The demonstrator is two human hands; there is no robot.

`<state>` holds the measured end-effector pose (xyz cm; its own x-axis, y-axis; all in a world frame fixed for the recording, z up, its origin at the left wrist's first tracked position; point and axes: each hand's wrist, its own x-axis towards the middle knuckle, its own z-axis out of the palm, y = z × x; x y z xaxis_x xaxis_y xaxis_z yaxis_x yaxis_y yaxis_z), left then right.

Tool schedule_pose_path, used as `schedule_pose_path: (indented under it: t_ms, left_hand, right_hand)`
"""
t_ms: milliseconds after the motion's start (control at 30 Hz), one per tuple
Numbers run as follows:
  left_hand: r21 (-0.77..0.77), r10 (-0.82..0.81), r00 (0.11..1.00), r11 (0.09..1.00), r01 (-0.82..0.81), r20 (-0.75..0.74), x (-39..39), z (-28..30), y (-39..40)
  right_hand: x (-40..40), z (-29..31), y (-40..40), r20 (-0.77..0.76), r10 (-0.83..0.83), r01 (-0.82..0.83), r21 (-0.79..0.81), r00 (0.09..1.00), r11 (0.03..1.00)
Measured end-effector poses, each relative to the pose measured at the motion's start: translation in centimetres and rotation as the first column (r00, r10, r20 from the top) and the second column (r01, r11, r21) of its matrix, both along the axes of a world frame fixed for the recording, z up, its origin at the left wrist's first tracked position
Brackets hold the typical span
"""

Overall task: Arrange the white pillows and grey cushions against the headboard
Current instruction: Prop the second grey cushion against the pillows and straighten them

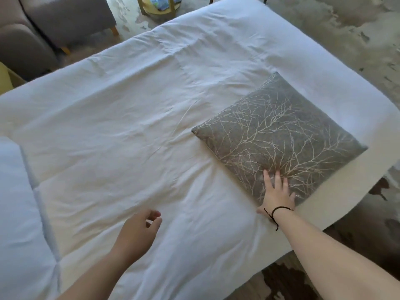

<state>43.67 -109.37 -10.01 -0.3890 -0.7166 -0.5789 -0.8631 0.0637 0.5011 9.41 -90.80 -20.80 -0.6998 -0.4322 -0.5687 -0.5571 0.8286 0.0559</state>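
A grey cushion (279, 135) with a pale branch pattern lies flat on the white duvet (121, 131), near the bed's right edge. My right hand (277, 191) rests on the cushion's near corner, fingers spread on top and thumb at its edge; whether it grips is unclear. My left hand (138, 232) hovers over the duvet to the left of the cushion, fingers loosely curled, holding nothing. A white pillow or folded bedding (19, 213) shows at the left edge. No headboard is in view.
A grey sofa (43, 29) stands beyond the bed at the far left. A small round yellow table (160, 7) stands at the top. A patterned rug (346, 29) covers the floor to the right of the bed.
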Motion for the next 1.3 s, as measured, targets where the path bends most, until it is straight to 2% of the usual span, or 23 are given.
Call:
schedule_pose_path:
  t_ms: [100, 233, 367, 500, 600, 667, 733, 833, 933, 967, 1067, 1133, 1167, 1233, 1267, 1300]
  left_hand:
    - [0.010, 0.027, 1.000, 1.000, -0.027, 0.006, 0.0, -0.4, 0.4]
    - [0.027, 0.026, 0.999, 0.999, -0.027, 0.025, 0.8, -0.3, 1.1]
    - [0.041, 0.031, 0.999, 0.999, -0.031, 0.011, 1.5, 0.6, 1.7]
    - [0.048, 0.077, 0.996, 0.996, -0.075, -0.042, 2.5, 2.1, 2.2]
    - [0.056, 0.134, 0.985, 0.990, -0.129, -0.107, 3.9, 3.8, 2.2]
    - [0.065, 0.196, 0.965, 0.980, -0.187, -0.174, 4.9, 5.9, 1.6]
    - [0.074, 0.269, 0.930, 0.963, -0.259, -0.250, 6.0, 8.6, 0.3]
    - [0.087, 0.337, 0.871, 0.941, -0.328, -0.357, 8.1, 13.2, -2.2]
    - [0.066, 0.343, 0.841, 0.935, -0.348, -0.418, 10.9, 17.4, -4.2]
    - [0.043, 0.332, 0.843, 0.937, -0.347, -0.423, 11.9, 18.6, -4.5]
    - [-0.019, 0.300, 0.857, 0.941, -0.339, -0.418, 15.9, 21.6, -4.3]
    - [0.014, 0.326, 0.855, 0.936, -0.351, -0.404, 18.8, 22.3, -3.4]
    - [0.034, 0.347, 0.855, 0.931, -0.362, -0.385, 20.2, 22.2, -2.8]
    - [0.047, 0.408, 0.852, 0.908, -0.417, -0.329, 22.5, 21.3, -1.4]
    - [0.057, 0.452, 0.837, 0.887, -0.458, -0.310, 23.4, 20.6, -0.7]
    - [0.078, 0.499, 0.814, 0.862, -0.500, -0.296, 24.2, 20.2, -0.2]
  right_hand:
    - [0.0, -0.6, 0.3, -0.095, 0.044, -0.049, -0.055, 0.995, 0.997]
    - [-0.3, 0.2, -0.3, -0.086, -0.059, 0.049, -0.110, 0.995, 0.993]
    - [-1.4, 2.3, -0.8, -0.106, -0.037, 0.021, -0.144, 0.994, 0.989]
    - [-0.3, 6.2, -3.5, -0.034, -0.068, 0.060, -0.190, 0.997, 0.980]
    - [3.5, 9.8, -9.1, 0.092, -0.047, 0.070, -0.266, 0.995, 0.961]
    - [6.9, 12.5, -13.2, 0.213, -0.069, 0.142, -0.354, 0.975, 0.924]
    - [11.3, 15.4, -16.7, 0.414, -0.112, 0.317, -0.470, 0.903, 0.824]
    - [19.4, 19.7, -20.2, 0.767, -0.037, 0.588, -0.459, 0.640, 0.666]
    - [28.1, 23.9, -21.0, 0.930, 0.097, 0.736, -0.342, 0.354, 0.585]
    - [30.7, 25.2, -20.7, 0.942, 0.146, 0.741, -0.329, 0.303, 0.585]
    - [37.0, 27.2, -19.5, 0.938, 0.229, 0.715, -0.347, 0.261, 0.607]
    - [39.5, 27.5, -18.9, 0.913, 0.230, 0.609, -0.397, 0.336, 0.687]
    - [40.2, 27.5, -18.8, 0.893, 0.240, 0.501, -0.417, 0.381, 0.758]
    - [40.3, 27.5, -19.2, 0.878, 0.281, 0.283, -0.404, 0.388, 0.870]
    - [39.9, 27.5, -19.7, 0.849, 0.329, 0.169, -0.426, 0.413, 0.889]
    - [39.2, 27.5, -20.6, 0.756, 0.439, 0.004, -0.504, 0.486, 0.863]
